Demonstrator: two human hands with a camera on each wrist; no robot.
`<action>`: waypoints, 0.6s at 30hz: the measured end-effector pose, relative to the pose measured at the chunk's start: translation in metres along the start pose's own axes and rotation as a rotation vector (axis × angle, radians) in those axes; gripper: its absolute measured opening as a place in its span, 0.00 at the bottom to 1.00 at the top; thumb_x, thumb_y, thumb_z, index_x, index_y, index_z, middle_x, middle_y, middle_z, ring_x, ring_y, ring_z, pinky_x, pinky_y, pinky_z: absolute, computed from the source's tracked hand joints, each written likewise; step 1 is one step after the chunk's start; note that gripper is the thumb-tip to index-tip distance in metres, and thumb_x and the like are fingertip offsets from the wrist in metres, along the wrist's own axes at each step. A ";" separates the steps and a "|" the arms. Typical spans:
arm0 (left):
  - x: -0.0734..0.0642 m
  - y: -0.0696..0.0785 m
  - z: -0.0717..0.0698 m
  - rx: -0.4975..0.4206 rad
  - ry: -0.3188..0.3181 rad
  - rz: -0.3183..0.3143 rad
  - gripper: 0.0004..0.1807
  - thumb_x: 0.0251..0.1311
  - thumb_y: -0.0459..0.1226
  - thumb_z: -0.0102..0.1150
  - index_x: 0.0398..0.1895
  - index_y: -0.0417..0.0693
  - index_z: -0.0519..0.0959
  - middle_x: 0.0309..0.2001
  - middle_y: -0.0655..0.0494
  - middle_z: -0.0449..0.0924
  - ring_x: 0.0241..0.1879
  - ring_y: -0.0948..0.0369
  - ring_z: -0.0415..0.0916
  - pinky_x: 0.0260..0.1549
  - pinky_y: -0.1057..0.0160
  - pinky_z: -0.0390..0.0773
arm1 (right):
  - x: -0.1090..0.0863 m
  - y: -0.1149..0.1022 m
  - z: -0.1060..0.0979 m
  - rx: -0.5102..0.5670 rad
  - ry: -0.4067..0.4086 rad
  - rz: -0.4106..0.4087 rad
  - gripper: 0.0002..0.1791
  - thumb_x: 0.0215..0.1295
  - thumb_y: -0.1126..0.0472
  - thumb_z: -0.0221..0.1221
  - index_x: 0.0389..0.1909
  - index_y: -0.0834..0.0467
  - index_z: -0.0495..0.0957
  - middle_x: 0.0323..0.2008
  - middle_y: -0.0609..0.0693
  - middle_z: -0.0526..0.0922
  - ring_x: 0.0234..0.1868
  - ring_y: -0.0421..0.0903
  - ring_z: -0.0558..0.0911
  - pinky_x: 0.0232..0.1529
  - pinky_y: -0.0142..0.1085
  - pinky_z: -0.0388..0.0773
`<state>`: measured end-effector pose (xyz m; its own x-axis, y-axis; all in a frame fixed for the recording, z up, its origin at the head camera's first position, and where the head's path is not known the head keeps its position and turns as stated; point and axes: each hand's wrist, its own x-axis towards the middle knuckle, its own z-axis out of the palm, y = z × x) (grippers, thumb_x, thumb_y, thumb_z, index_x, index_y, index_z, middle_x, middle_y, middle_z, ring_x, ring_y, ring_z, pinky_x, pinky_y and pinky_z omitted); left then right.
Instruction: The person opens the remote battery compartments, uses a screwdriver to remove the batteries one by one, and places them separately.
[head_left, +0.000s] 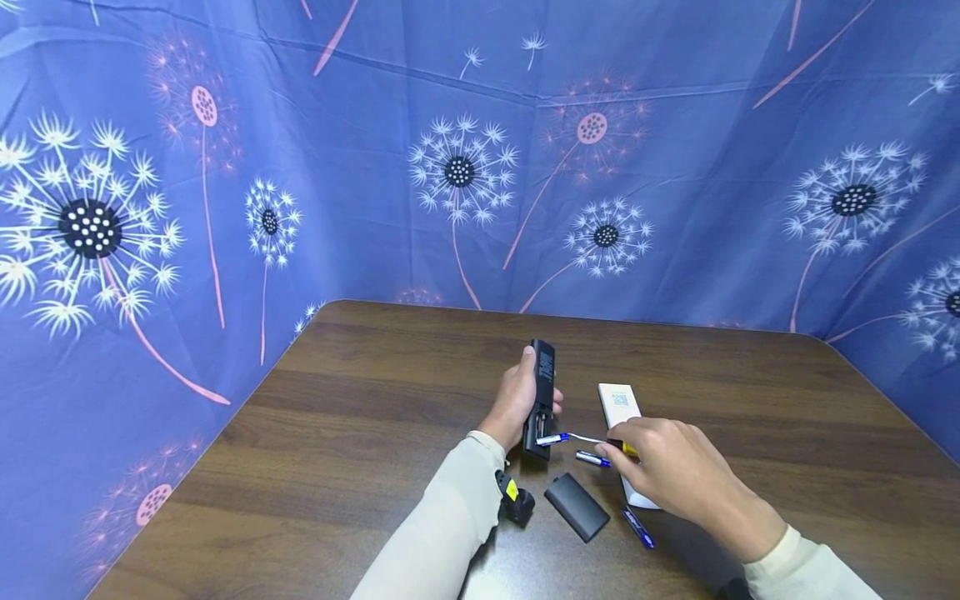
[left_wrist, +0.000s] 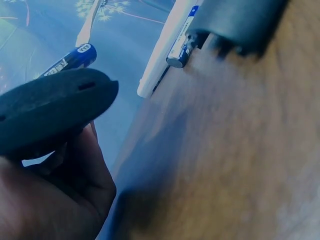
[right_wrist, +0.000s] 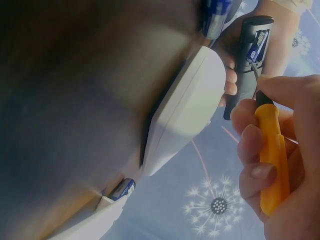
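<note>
My left hand (head_left: 513, 396) grips a black remote control (head_left: 545, 367), its back facing up and its battery bay uncovered. A blue-and-white AAA battery (head_left: 552, 439) lies tilted across the bay, one end sticking out past the remote's side. My right hand (head_left: 675, 462) holds a screwdriver by its yellow handle (right_wrist: 272, 160). The thin metal shaft (head_left: 587, 438) reaches to the battery, its tip at or against the battery's end. In the left wrist view, the battery (left_wrist: 70, 59) rises above the remote's rounded end (left_wrist: 55, 112).
A black battery cover (head_left: 576, 507) lies on the wooden table (head_left: 360, 433). Near it are two loose batteries, one (head_left: 592, 458) above the cover and another (head_left: 637, 527) to its right. A white remote control (head_left: 618, 402) lies partly beneath my right hand. Behind the table hangs a blue patterned cloth (head_left: 360, 208).
</note>
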<state>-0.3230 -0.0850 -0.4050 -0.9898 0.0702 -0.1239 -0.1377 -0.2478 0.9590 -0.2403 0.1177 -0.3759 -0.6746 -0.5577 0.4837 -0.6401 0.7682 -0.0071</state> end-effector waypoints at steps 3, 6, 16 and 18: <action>0.001 -0.001 0.000 0.012 0.001 0.006 0.34 0.77 0.58 0.33 0.50 0.35 0.75 0.25 0.45 0.82 0.18 0.59 0.78 0.22 0.62 0.79 | -0.001 0.000 0.000 -0.004 -0.021 0.010 0.07 0.58 0.54 0.71 0.27 0.47 0.83 0.20 0.33 0.75 0.18 0.29 0.64 0.16 0.31 0.64; 0.001 -0.002 0.000 0.029 0.003 0.011 0.35 0.77 0.59 0.33 0.53 0.35 0.74 0.26 0.45 0.83 0.19 0.58 0.79 0.23 0.60 0.80 | -0.001 0.000 -0.001 -0.005 -0.067 0.024 0.07 0.60 0.53 0.71 0.28 0.48 0.83 0.21 0.33 0.76 0.19 0.29 0.65 0.17 0.31 0.65; 0.002 -0.003 0.000 0.048 0.016 0.028 0.36 0.77 0.59 0.32 0.55 0.35 0.74 0.27 0.44 0.83 0.20 0.58 0.80 0.25 0.59 0.82 | -0.001 0.000 -0.001 0.002 -0.138 0.039 0.05 0.63 0.52 0.68 0.31 0.48 0.85 0.25 0.35 0.80 0.21 0.29 0.69 0.18 0.30 0.66; 0.002 -0.003 0.000 0.054 0.021 0.028 0.36 0.78 0.59 0.32 0.55 0.35 0.74 0.27 0.44 0.84 0.21 0.58 0.81 0.26 0.60 0.82 | -0.001 -0.001 0.000 0.000 -0.125 0.027 0.05 0.62 0.52 0.69 0.30 0.48 0.85 0.24 0.34 0.80 0.21 0.29 0.69 0.18 0.30 0.67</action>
<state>-0.3248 -0.0843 -0.4083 -0.9939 0.0437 -0.1013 -0.1080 -0.1971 0.9744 -0.2393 0.1177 -0.3763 -0.7322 -0.5715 0.3705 -0.6209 0.7837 -0.0182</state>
